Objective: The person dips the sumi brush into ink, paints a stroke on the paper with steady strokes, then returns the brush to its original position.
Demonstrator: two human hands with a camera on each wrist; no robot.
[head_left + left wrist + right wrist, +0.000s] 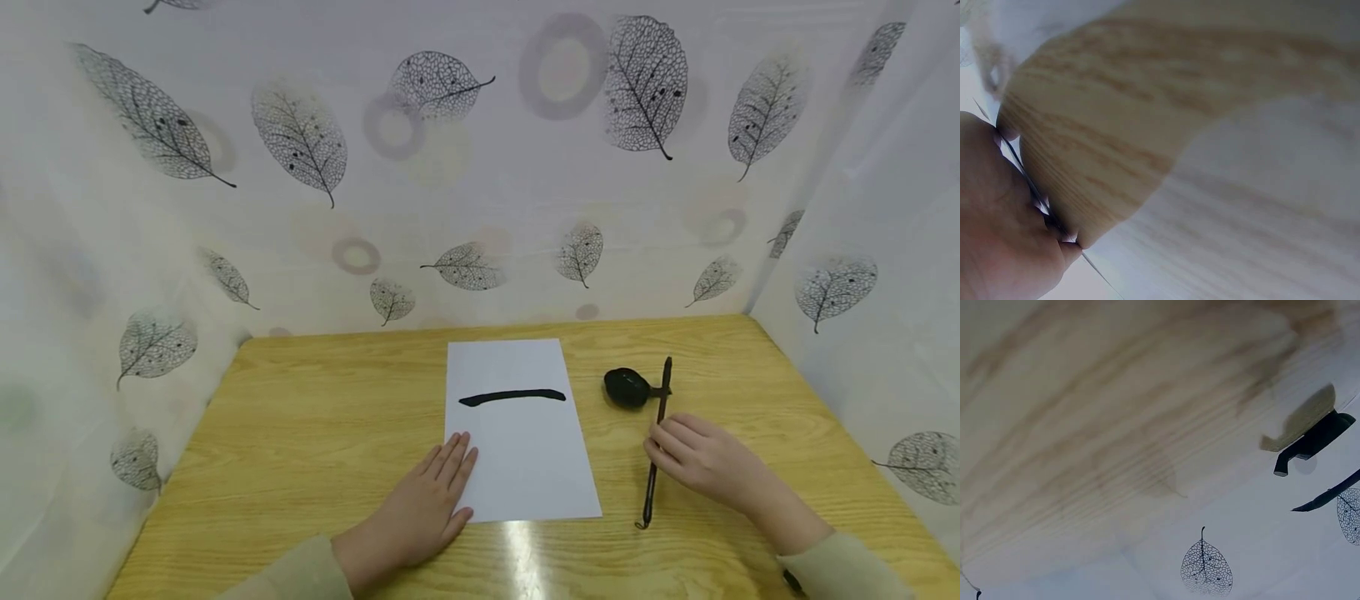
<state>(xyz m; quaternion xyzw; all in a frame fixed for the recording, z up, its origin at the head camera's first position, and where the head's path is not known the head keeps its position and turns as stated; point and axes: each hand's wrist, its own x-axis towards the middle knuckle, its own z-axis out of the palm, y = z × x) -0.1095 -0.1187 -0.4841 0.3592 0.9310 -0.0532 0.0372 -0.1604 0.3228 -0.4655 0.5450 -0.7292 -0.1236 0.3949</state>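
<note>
A white sheet of paper (517,467) bears one black horizontal ink stroke (512,397). My left hand (420,508) rests on the sheet's lower left edge, fingers straight. In the left wrist view the palm side of that hand (1004,219) lies along the paper's edge. My right hand (705,458) pinches a dark writing brush (662,400) mid-shaft, right of the sheet. Its bristle end points away from me, and its hanging loop is toward me. Beyond the hand lies a black spoon (627,388) with dark, glossy contents; the brush crosses its handle in the head view.
The wood-grain table (337,417) is enclosed at the back and both sides by a pale leaf-print curtain (480,183). A small dark object (792,581) shows by the right sleeve. The right wrist view also has the spoon (1319,434) and brush tip (1329,495).
</note>
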